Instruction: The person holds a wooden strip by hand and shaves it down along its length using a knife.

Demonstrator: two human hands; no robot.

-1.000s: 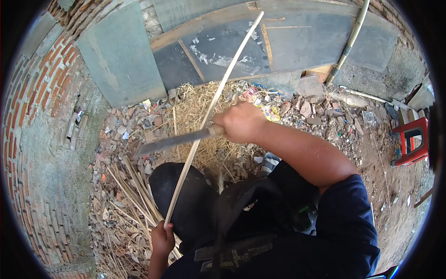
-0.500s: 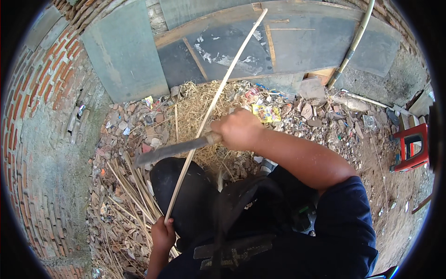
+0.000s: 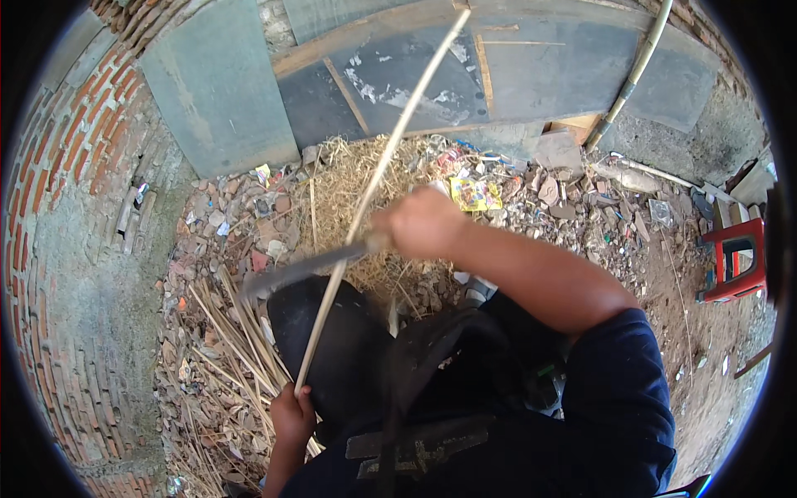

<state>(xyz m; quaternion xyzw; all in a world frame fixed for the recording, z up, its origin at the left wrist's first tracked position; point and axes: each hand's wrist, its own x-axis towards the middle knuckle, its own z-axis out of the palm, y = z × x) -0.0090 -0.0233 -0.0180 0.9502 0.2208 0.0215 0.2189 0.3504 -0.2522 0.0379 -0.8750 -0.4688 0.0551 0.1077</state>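
Note:
My left hand (image 3: 293, 415) is closed round the lower end of a long pale bamboo strip (image 3: 388, 155). The strip slants up and away to the right, passing over my dark-clad knee (image 3: 290, 319). In my right hand (image 3: 422, 222) is the handle of a machete (image 3: 303, 269), its long grey blade pointing left. The blade crosses the strip just beyond the knee and appears to touch it. Motion blurs the right hand and the blade a little. Several more pale strips (image 3: 241, 332) lie in a bundle beside my left leg.
A heap of curly shavings (image 3: 344, 178) lies ahead on rubble-strewn ground. Dark panels (image 3: 398, 83) lean along the far side, with a bamboo pole (image 3: 635, 75) against them. A brick wall (image 3: 75, 241) rises on the left. At the right stands a red plastic stool (image 3: 735, 261).
The strip's far end has shifted slightly left and up in the picture. My right hand and the machete have moved a little, while my left hand keeps its grip.

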